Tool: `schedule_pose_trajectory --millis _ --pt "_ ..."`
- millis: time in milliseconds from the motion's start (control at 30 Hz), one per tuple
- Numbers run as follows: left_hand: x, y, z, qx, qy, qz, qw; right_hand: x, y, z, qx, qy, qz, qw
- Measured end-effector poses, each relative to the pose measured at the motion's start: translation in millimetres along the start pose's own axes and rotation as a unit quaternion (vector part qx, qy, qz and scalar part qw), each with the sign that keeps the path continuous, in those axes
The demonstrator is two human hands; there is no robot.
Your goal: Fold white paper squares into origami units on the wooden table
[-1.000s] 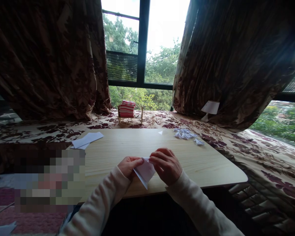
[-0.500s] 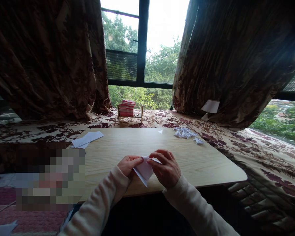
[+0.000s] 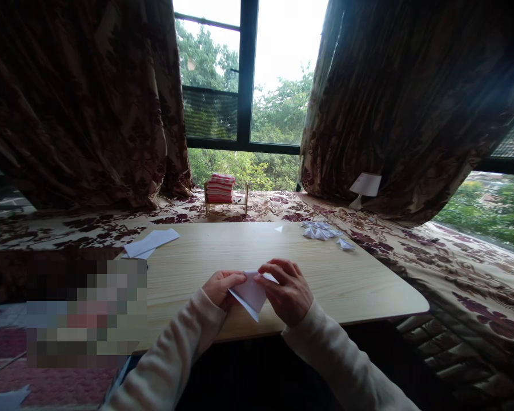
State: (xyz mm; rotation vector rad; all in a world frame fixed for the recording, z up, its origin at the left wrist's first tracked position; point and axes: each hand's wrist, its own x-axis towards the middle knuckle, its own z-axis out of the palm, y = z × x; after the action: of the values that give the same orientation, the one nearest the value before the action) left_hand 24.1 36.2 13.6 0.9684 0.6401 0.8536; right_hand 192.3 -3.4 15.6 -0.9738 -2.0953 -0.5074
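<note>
Over the near part of the pale wood-grained table (image 3: 355, 285), a folded white paper sheet (image 3: 249, 295) is held between the two hands, one pointed corner hanging down toward the person. The left hand (image 3: 220, 288) grips its left side, thumb lying on top; the right hand (image 3: 290, 292) pinches the upper right edge between thumb and fingers. Whether the sheet touches the wood cannot be told. At the far left corner lie flat white paper strips (image 3: 154, 242), overlapping. At the far right sits a cluster of small folded white paper pieces (image 3: 320, 231), with a small white paper triangle (image 3: 279, 229) to its left.
</note>
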Motion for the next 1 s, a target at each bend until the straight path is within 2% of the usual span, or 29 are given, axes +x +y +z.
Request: schedule_pose_trajectory --millis 167,367,833,1000 --pt "-2 3 3.4 0.013 -0.017 -0.008 1.0 0 2 -2 -0.004 -0.01 -0.002 1.0" --pt "-1 2 2.8 0.025 -0.003 -0.005 1.0 0 6 -3 0.009 0.001 -0.021 1.0" --pt "0 0 -0.5 0.027 -0.011 -0.006 1.0 -1 16 -4 -0.021 0.021 -0.08 0.996" --pt "1 -4 3.2 0.05 0.008 0.02 0.999 2 20 -3 0.003 0.015 -0.073 0.997"
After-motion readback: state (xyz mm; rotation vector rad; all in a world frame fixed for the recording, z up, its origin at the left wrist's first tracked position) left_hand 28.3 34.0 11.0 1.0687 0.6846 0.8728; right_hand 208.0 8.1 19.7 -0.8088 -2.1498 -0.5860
